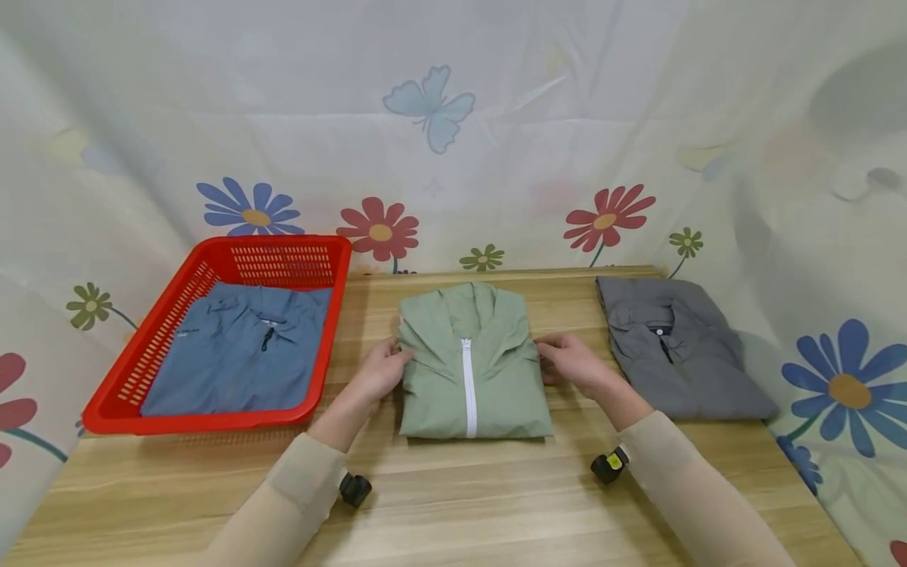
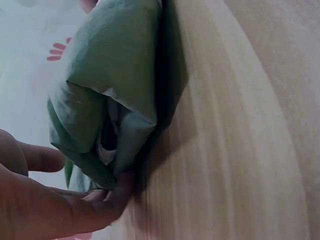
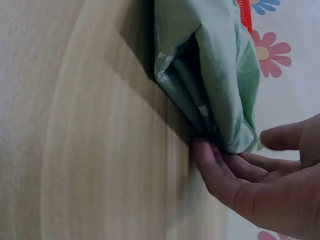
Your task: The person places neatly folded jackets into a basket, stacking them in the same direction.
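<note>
A light green jacket (image 1: 439, 394) with a white zipper lies folded into a neat block on the wooden table. At its left side is my left hand (image 1: 383, 366). The left wrist view shows those fingertips (image 2: 125, 185) touching the lower edge of the folded jacket (image 2: 115, 55), with the thumb held apart. My right hand (image 1: 572, 362) is at the opposite side. In the right wrist view its fingers (image 3: 212, 167) reach against the bottom of the side fold, and the thumb tip is close to the cloth.
To the left, a red plastic basket (image 1: 324, 346) holds a folded blue garment (image 1: 241, 362). A folded dark grey garment (image 1: 687, 370) lies on the table (image 1: 482, 504) at the right. Behind the table hangs a white curtain (image 1: 517, 181) printed with flowers and a butterfly.
</note>
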`<action>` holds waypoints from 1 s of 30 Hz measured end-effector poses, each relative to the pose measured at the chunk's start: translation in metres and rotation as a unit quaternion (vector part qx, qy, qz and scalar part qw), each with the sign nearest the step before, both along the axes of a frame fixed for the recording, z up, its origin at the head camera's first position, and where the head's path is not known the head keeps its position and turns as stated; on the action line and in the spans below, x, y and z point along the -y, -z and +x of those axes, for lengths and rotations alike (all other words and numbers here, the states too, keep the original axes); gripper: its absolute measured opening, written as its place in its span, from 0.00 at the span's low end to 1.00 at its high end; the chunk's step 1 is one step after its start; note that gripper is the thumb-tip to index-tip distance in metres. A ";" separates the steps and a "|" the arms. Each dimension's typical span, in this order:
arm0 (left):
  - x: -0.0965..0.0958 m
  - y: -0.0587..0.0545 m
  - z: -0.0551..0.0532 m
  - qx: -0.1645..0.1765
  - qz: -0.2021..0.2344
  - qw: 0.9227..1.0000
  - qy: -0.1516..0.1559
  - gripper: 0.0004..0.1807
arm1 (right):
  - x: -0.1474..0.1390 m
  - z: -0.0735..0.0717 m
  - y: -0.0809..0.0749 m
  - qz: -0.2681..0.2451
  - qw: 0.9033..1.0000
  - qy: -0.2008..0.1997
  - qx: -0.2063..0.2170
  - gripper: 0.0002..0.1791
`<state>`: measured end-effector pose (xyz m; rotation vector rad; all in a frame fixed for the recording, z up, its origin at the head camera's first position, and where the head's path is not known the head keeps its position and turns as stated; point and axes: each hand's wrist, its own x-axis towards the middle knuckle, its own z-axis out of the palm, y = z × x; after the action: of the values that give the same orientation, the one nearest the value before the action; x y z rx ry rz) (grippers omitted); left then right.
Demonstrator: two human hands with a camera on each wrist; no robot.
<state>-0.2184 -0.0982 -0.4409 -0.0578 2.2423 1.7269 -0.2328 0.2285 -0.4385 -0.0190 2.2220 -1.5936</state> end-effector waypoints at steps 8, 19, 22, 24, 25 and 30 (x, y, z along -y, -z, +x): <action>0.002 0.004 -0.003 0.002 0.024 1.000 -0.015 0.33 | 0.000 -0.006 0.013 -0.070 0.996 0.045 0.021 0.28; 0.008 0.017 -0.008 0.033 0.087 0.996 -0.010 0.27 | -0.007 -0.011 0.018 -0.163 0.982 0.031 0.091 0.36; 0.009 0.021 -0.008 0.051 0.112 0.992 -0.005 0.26 | -0.007 -0.011 0.021 -0.171 0.979 0.014 0.111 0.36; 0.009 0.021 -0.008 0.059 0.126 0.990 -0.001 0.26 | -0.007 -0.010 0.022 -0.173 0.978 0.006 0.115 0.35; 0.009 0.021 -0.008 0.063 0.132 0.989 0.001 0.27 | -0.007 -0.009 0.022 -0.174 0.978 0.004 0.115 0.34; 0.009 0.017 -0.007 0.076 0.145 0.986 -0.004 0.30 | -0.007 -0.008 0.020 -0.179 0.977 -0.003 0.115 0.30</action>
<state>-0.2258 -0.1076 -0.4580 -0.1305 1.8670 1.9638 -0.2411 0.2351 -0.4589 0.0538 1.7389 -1.8687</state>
